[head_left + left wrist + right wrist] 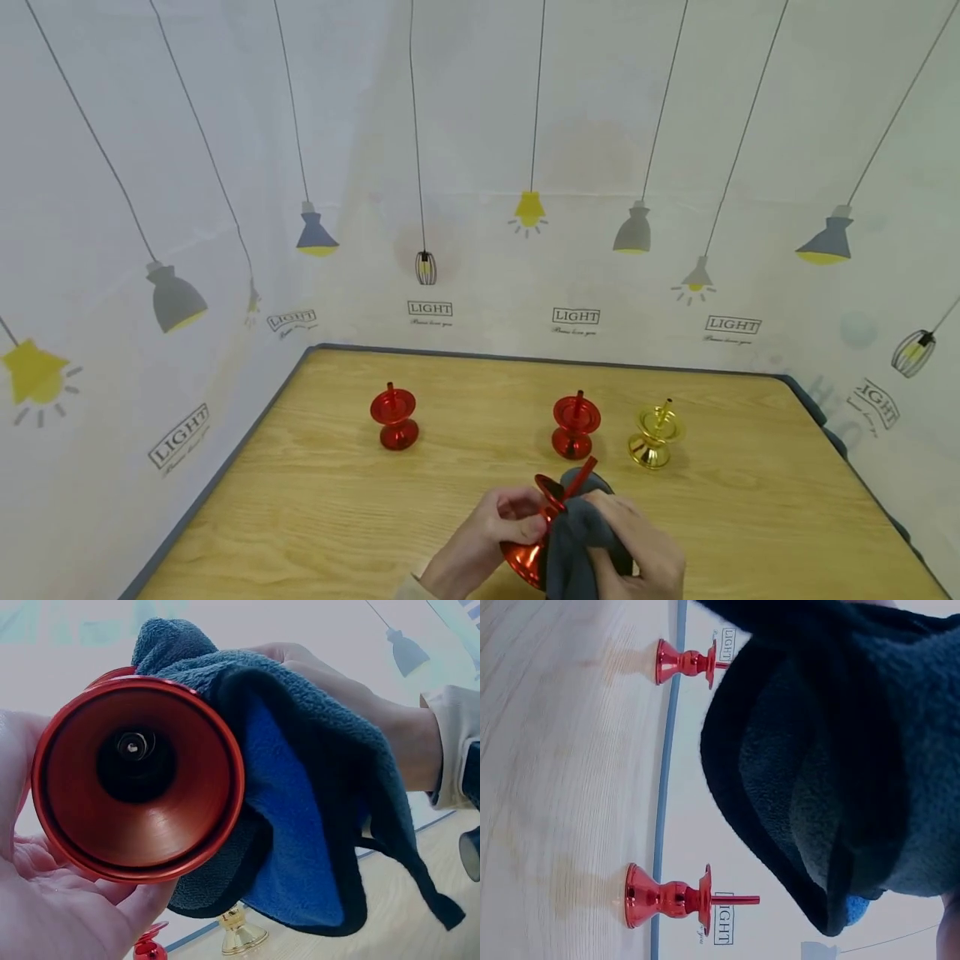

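My left hand point(480, 533) grips a shiny red candle holder point(522, 560) around its waist, tilted, its thin stem pointing up and right. In the left wrist view the hollow underside of its base point(157, 836) faces the camera, with a small screw end deep inside. My right hand point(647, 542) holds a grey-blue cloth point(573, 533) bunched against the dish and stem. A bright blue face of the cloth and its dark edging hang down in the left wrist view. In the right wrist view folds of the cloth point(922, 772) hide the held candle holder.
Another red candle holder point(399, 433) stands upright on the wooden table point(315, 517) at the left. Just beyond my hands are one more red candle holder point(573, 442) and a gold one point(649, 452) to its right. A white lamp-printed curtain point(480, 150) surrounds the table.
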Demonstrator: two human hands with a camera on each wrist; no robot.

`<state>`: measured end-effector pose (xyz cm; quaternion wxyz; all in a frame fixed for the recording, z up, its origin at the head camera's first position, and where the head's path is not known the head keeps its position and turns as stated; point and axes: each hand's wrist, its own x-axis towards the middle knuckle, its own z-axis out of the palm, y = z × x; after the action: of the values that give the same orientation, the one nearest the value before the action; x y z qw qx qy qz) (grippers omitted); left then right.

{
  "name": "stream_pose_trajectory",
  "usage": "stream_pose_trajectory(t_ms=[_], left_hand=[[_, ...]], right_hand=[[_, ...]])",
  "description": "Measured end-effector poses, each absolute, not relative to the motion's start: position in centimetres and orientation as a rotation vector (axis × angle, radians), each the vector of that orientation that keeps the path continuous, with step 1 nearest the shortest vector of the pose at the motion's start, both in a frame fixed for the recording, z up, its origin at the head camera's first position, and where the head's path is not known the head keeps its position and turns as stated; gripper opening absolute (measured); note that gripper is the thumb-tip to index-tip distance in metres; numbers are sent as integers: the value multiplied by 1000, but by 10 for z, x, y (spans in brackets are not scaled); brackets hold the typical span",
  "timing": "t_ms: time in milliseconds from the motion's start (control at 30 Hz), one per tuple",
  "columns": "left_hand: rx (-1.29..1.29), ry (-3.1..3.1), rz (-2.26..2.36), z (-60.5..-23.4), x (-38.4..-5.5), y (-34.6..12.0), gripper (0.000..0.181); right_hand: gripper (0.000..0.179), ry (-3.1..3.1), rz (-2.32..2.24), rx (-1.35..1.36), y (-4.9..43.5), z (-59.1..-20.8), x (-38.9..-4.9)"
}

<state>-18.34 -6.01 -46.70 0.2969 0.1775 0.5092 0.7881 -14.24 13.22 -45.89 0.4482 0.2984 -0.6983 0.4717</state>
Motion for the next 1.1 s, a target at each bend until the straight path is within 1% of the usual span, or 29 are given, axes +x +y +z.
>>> stream_pose_trajectory(t_ms=[200,433,600,767,900,1000,1033,1100], left_hand=[[532,1282,2096,-468,-183,-63,9],[661,1101,2068,-472,-184,-67,23],[716,977,2069,-477,-185,-67,17],[741,935,2040,-482,-186,-68,16],[742,1023,2008,-477,-185,-68,24],[647,1241,2019,-469,-182,-67,22],[617,1353,2013,-465,-181,-66,24],[549,1563,1985,-458,-179,-63,37]], right_hand=[[30,-1749,1206,735,131,-459,-141],[33,-1728,1278,788,131,-456,-141],[31,-1704,1296,839,134,-458,-142],[26,-1694,1284,842,133,-458,-141],[25,-1705,1271,808,133,-454,-139],[23,-1714,1252,793,136,-454,-140],[23,-1721,1243,791,137,-454,-140],[23,-1727,1226,792,139,-455,-140]])
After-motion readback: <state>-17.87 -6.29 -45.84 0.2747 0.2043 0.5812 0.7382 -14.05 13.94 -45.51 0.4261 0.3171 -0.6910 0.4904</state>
